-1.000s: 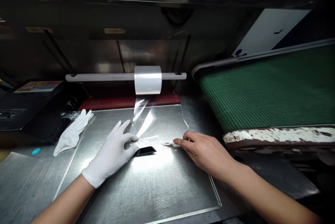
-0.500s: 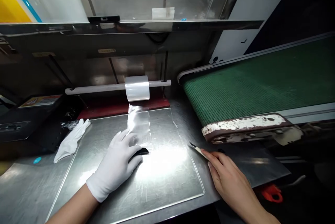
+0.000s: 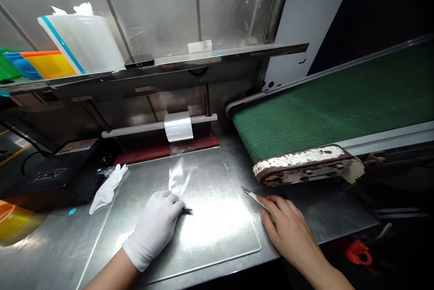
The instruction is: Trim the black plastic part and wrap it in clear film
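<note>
My left hand [image 3: 158, 224], in a white glove, is closed on a small dark piece [image 3: 187, 211] over the clear sheet on the steel table. My bare right hand [image 3: 288, 226] holds a thin knife [image 3: 252, 196] with a pale handle, its blade pointing up and left. Beyond my left hand a strip of clear film [image 3: 179, 177] lies on the sheet [image 3: 210, 231]. It runs down from a roll [image 3: 178, 127] on a white rod [image 3: 139, 129].
A green conveyor belt [image 3: 305, 114] slopes up at the right. At the left are a black machine [image 3: 50, 172] and a loose white glove [image 3: 107, 189]. A steel shelf [image 3: 237, 50] crosses the back. Something orange [image 3: 359, 252] sits low at the right.
The view has shifted, showing more of the shelf. My left hand's fingers have closed more tightly around the dark piece, and less of it shows. My right hand still holds the knife.
</note>
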`<state>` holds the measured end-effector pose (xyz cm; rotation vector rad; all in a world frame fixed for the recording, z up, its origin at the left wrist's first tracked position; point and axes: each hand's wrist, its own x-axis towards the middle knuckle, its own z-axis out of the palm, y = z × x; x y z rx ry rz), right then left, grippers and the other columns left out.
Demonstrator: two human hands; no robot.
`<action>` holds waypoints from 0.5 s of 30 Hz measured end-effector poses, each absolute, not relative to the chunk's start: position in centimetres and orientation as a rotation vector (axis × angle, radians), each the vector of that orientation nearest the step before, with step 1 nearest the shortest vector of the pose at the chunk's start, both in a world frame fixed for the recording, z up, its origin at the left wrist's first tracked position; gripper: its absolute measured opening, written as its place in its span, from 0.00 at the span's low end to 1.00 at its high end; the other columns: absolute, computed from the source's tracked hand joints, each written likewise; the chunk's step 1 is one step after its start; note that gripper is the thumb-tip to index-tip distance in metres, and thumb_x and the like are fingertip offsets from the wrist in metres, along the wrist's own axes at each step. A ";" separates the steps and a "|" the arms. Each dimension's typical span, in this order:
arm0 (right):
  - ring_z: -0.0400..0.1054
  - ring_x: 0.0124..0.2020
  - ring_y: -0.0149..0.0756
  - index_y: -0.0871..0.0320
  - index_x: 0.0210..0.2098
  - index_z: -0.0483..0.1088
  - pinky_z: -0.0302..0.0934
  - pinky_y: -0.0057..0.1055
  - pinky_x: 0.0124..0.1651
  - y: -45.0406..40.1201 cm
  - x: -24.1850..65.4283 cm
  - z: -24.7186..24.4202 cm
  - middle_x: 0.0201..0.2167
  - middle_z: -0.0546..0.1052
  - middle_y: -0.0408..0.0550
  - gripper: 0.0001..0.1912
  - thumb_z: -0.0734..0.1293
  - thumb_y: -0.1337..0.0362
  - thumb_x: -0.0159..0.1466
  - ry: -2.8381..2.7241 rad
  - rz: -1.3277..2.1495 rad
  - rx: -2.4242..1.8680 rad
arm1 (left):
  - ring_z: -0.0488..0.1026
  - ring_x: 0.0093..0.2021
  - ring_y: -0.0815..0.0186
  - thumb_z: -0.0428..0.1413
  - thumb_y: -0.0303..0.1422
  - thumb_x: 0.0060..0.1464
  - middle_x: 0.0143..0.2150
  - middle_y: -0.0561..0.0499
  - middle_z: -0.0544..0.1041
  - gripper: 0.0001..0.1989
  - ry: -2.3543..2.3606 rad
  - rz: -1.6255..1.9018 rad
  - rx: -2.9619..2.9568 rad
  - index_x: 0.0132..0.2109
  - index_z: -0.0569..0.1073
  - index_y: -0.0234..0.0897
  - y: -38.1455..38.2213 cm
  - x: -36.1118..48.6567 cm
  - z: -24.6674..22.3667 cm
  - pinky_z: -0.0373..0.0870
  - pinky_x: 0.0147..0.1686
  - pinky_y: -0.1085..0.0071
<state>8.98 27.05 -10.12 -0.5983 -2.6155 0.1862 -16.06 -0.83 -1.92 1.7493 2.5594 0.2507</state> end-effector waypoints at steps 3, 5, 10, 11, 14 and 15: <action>0.71 0.50 0.50 0.53 0.61 0.73 0.70 0.53 0.52 27.1 8.7 -10.2 0.51 0.76 0.54 0.19 0.59 0.60 0.75 -2.613 0.191 -0.607 | 0.71 0.44 0.51 0.50 0.29 0.71 0.42 0.46 0.79 0.13 2.559 0.337 1.668 0.45 0.80 0.43 -1.5 -15.4 -2.0 0.66 0.47 0.51; 0.71 0.50 0.50 0.53 0.60 0.73 0.71 0.53 0.52 27.3 8.5 -10.4 0.51 0.77 0.53 0.20 0.59 0.59 0.74 -2.617 0.190 -0.606 | 0.71 0.44 0.51 0.50 0.30 0.71 0.42 0.46 0.79 0.13 2.541 0.429 1.602 0.44 0.80 0.43 -2.1 -15.0 -2.1 0.64 0.47 0.50; 0.71 0.50 0.50 0.52 0.61 0.72 0.71 0.54 0.53 28.2 8.5 -10.7 0.51 0.77 0.52 0.20 0.59 0.57 0.74 -2.625 0.187 -0.578 | 0.73 0.47 0.51 0.51 0.35 0.70 0.45 0.47 0.81 0.12 2.491 0.840 1.292 0.46 0.80 0.44 -3.9 -14.5 -1.8 0.64 0.53 0.50; 0.71 0.50 0.51 0.52 0.61 0.72 0.70 0.54 0.53 28.1 8.5 -10.7 0.52 0.77 0.52 0.20 0.59 0.57 0.74 -2.618 0.188 -0.569 | 0.74 0.48 0.52 0.51 0.37 0.70 0.45 0.47 0.81 0.13 2.479 0.947 1.172 0.47 0.80 0.44 -4.2 -14.4 -1.5 0.66 0.53 0.52; 0.71 0.53 0.52 0.51 0.60 0.71 0.69 0.54 0.55 26.7 8.2 -9.6 0.53 0.76 0.53 0.18 0.60 0.56 0.74 -2.564 0.237 -0.508 | 0.76 0.43 0.57 0.48 0.44 0.71 0.41 0.48 0.79 0.17 2.402 1.233 0.790 0.44 0.77 0.41 -5.1 -13.5 -0.5 0.72 0.46 0.61; 0.70 0.55 0.52 0.51 0.60 0.71 0.69 0.52 0.55 25.6 7.8 -8.8 0.54 0.76 0.52 0.18 0.61 0.56 0.75 -2.537 0.287 -0.470 | 0.76 0.41 0.59 0.47 0.45 0.71 0.39 0.49 0.78 0.18 2.361 1.319 0.689 0.43 0.76 0.41 -5.2 -13.1 -0.2 0.73 0.43 0.64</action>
